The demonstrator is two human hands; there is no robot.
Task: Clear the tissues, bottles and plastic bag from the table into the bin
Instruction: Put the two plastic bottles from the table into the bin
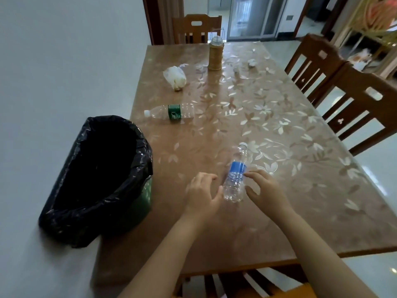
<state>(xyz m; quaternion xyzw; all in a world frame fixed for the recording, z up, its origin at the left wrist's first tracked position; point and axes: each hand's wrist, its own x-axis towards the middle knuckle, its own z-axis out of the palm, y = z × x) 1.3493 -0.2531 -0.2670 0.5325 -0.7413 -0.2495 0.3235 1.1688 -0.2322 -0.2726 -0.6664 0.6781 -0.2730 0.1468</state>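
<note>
An empty clear bottle with a blue label (235, 176) lies on the table near its front edge. My left hand (202, 193) is beside its left side, fingers spread, thumb at the bottle's base. On the other side, my right hand (263, 190) has fingertips touching the bottle near the label. A second clear bottle with a green label (171, 112) lies on its side at the table's left edge. Farther back sits a crumpled plastic bag (175, 78). Small crumpled tissues (251, 63) lie at the far right. The bin (96, 179), lined with a black bag, stands on the floor left of the table.
A tall woven-covered flask (215, 53) stands at the back of the flower-patterned table (290, 168). Wooden chairs stand along the right side (352, 104) and at the far end (196, 29). Another chair back sits under the near edge.
</note>
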